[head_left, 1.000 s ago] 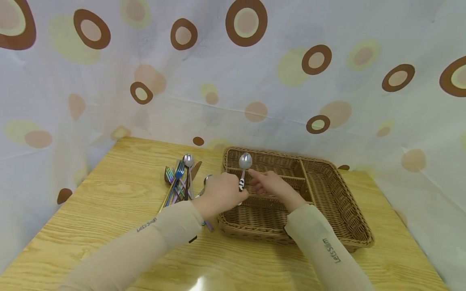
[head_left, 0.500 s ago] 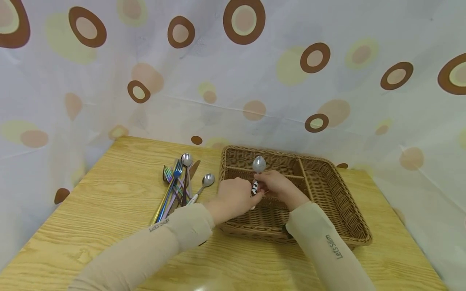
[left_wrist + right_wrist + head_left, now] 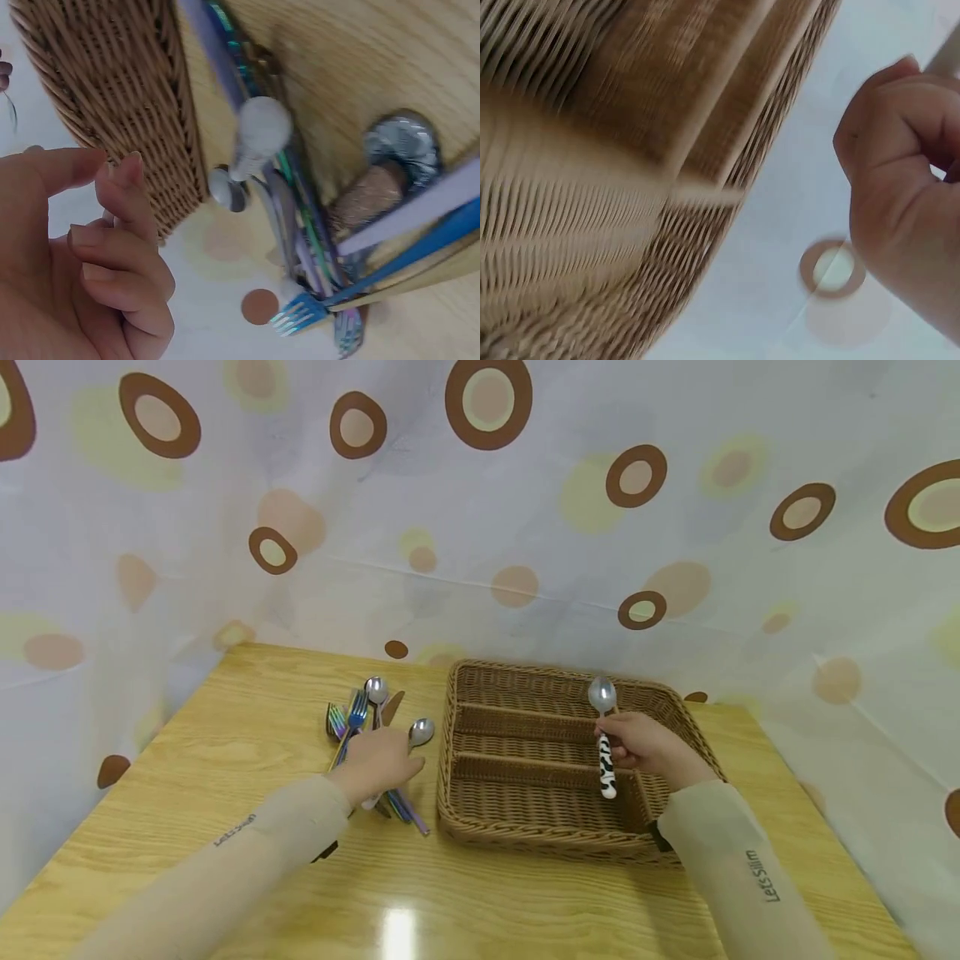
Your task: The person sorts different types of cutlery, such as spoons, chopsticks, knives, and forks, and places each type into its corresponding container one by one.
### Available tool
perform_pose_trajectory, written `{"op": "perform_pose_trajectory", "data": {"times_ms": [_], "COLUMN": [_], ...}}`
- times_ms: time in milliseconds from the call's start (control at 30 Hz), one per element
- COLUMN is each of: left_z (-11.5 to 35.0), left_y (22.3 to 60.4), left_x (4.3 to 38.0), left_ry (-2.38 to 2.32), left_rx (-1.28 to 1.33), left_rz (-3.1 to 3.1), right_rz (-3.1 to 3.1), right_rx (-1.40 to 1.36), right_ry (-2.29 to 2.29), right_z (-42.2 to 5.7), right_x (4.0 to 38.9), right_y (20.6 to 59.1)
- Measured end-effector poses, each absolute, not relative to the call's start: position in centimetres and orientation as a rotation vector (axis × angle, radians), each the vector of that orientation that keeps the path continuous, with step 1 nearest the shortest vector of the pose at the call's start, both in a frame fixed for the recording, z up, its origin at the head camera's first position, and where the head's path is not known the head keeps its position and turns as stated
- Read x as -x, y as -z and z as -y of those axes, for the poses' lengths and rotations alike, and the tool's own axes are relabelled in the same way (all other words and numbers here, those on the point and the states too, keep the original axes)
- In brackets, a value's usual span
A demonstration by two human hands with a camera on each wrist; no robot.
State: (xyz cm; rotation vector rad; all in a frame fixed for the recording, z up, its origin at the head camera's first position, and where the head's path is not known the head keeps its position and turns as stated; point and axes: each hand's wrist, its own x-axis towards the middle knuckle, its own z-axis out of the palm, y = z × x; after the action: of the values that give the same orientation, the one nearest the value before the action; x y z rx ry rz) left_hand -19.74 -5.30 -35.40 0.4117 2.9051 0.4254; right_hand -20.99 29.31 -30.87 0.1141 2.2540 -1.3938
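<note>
The right hand (image 3: 645, 745) gripped a spoon (image 3: 603, 735) upright over the basket's (image 3: 540, 839) right compartment; lowering it there seemed the step in hand. The left hand (image 3: 378, 764), fingers loosely curled and empty, hovered over the cutlery pile (image 3: 360, 727). The dividers stood close; the basket's far side lay open.

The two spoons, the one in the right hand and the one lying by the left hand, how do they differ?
The held spoon is gripped upright by the right hand over the basket; the table spoon lies flat beside the left hand. The held one's handle is black-and-white patched; the other's looks plain white. Both have shiny metal bowls.
</note>
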Motion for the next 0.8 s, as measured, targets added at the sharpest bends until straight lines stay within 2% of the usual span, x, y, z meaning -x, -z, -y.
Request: {"op": "perform_pose_trajectory", "data": {"times_ms": [433, 800], "left_z": [8.1, 8.1], "left_y": [36.5, 36.9], "left_x": [19.9, 19.7], "left_ry": [-0.43, -0.384], "left_rx": [-0.292, -0.303], "left_rz": [-2.877, -2.867], "right_rz": [-2.358, -2.36], "right_rx": [-0.21, -0.25], "right_ry": [1.111, 0.794], "right_z": [-36.2, -36.6], "right_x": [20.3, 20.0], "right_y": [31.7, 33.6]}}
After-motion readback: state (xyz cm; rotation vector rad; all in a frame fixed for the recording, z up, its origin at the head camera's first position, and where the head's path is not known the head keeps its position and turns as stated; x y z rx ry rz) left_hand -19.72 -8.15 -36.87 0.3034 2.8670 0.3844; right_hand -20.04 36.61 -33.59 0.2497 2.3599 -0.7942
